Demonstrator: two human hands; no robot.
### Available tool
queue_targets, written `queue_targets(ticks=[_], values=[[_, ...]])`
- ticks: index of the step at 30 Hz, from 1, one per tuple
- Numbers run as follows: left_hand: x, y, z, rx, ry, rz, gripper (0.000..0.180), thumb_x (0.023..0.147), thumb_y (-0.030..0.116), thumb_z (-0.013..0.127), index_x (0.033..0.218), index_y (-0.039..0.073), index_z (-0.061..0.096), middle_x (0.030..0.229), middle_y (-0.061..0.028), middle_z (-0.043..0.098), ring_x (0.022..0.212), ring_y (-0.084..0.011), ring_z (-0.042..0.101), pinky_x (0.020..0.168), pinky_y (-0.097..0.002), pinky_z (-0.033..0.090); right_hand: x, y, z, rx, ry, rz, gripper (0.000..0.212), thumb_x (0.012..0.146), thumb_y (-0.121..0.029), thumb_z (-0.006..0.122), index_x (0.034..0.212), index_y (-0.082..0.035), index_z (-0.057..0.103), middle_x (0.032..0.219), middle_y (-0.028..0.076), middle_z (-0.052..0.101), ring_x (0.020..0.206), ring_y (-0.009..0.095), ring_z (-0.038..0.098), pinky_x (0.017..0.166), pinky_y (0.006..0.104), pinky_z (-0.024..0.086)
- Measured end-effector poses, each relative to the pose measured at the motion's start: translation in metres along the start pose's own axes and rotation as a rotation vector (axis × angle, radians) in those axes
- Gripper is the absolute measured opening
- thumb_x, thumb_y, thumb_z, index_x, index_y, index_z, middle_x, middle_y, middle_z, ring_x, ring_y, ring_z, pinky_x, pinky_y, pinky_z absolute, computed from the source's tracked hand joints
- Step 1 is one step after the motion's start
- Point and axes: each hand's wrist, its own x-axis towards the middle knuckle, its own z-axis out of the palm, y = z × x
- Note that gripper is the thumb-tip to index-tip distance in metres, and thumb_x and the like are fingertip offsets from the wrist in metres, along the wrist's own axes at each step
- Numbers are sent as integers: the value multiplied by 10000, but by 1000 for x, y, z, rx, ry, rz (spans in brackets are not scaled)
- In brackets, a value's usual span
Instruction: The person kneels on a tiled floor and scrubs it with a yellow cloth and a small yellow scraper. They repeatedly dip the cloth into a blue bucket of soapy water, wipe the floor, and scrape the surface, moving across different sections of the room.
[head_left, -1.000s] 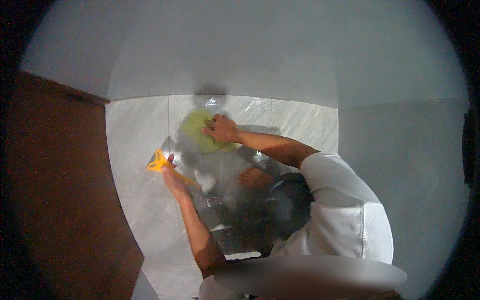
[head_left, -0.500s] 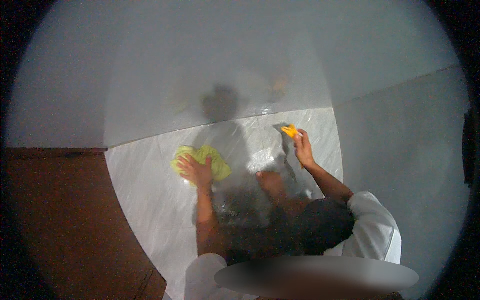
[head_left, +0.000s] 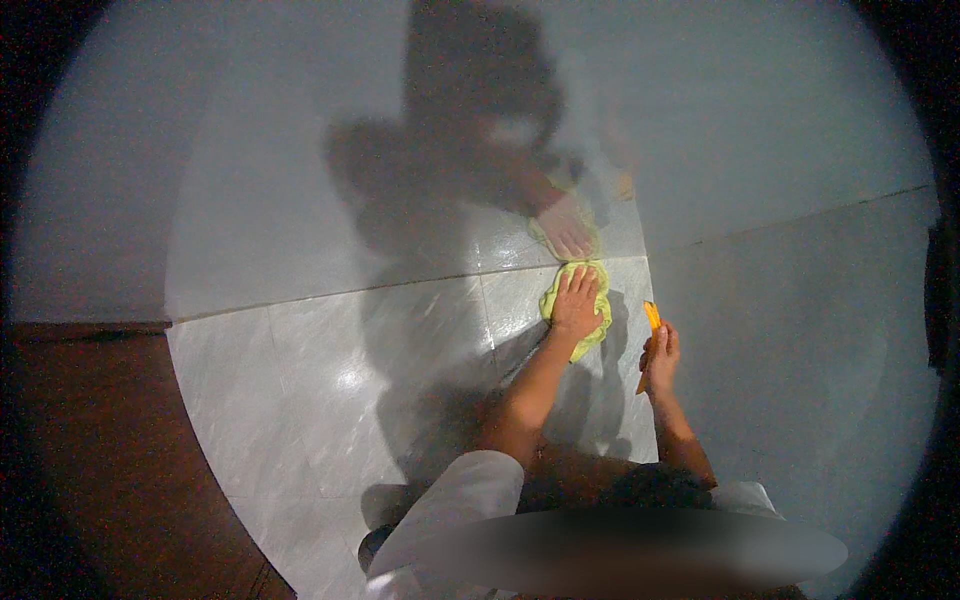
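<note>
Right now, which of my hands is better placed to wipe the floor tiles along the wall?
Probably your left hand: it lies spread on the yellow-green cloth, on the floor close to the wall. Your right hand is occupied, holding an orange-yellow tool farther right.

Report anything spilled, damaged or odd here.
Nothing looks plainly spilled or damaged. The left hand presses a yellow-green cloth against the tiled floor; the right hand holds a yellow tool. Odd at first glance: the wall shows a second hand and cloth, a reflection.
</note>
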Motion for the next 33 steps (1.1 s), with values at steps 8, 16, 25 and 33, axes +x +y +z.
queue_targets(ticks=[8, 16, 25, 33], values=[[-102, -139, -34, -272, 330, -160, 604, 655, 218, 638, 1223, 131, 452, 1275, -104, 430, 1233, -311, 321, 1022, -481, 202, 12, 8, -12, -124, -101, 39, 327, 912, -314, 421, 1142, -85, 455, 687, 28, 480, 499, 86, 431, 434, 232, 375], [-257, -236, -103, 385, 513, -874, 561, 788, 310, 459, 1287, 71, 369, 1366, -96, 322, 1276, -302, 249, 982, -549, 204, -4, 11, 85, -853, -591, -328, 383, 851, -133, 450, 1232, -122, 427, 935, 217, 544, 823, 405, 552, 707, 448, 454], [-269, -223, -96, 401, 419, -845, 573, 804, 331, 427, 1300, 57, 342, 1394, -97, 273, 1287, -328, 217, 983, -562, 190, 11, 9, 125, -881, -482, -441, 399, 847, -156, 442, 1242, -201, 408, 832, 238, 545, 710, 406, 570, 606, 480, 461], [-273, -226, -92, 297, 346, -918, 644, 798, 430, 429, 1327, 82, 308, 1420, -97, 213, 1305, -339, 162, 982, -593, 140, -3, 9, 136, -864, -476, -457, 358, 852, -162, 431, 1210, -181, 440, 880, 224, 558, 766, 393, 575, 663, 462, 468]])
